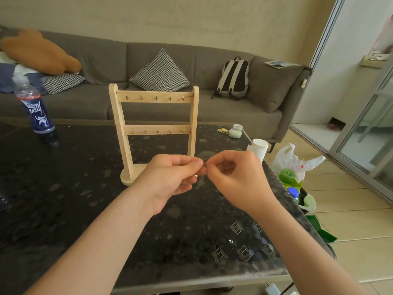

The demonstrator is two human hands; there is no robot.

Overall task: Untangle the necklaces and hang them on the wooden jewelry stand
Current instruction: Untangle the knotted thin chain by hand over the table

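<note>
On the dark, patterned worktop the wooden jewelry stand sits upright just behind the hands, and the hooks on both of its rails are bare, so by my reading nothing has been hung and the untangling step is the one in hand. The left hand and right hand meet above the worktop in front of the stand's base. Each has its thumb and forefinger pressed together in a tight pinch, and the other fingers are curled loosely underneath. The left fingertips and right fingertips almost touch. Between them shows a small dark bit of necklace, which is all of it that can be made out (the chain itself is too fine and blurred to trace, so I cannot tell how it hangs or how knotted it is). The next move likely calls for small, gentle pulls apart at that pinched spot to tease a loop free, not a tug that would tighten the knot. After that a freed strand can be lifted to a hook.
</note>
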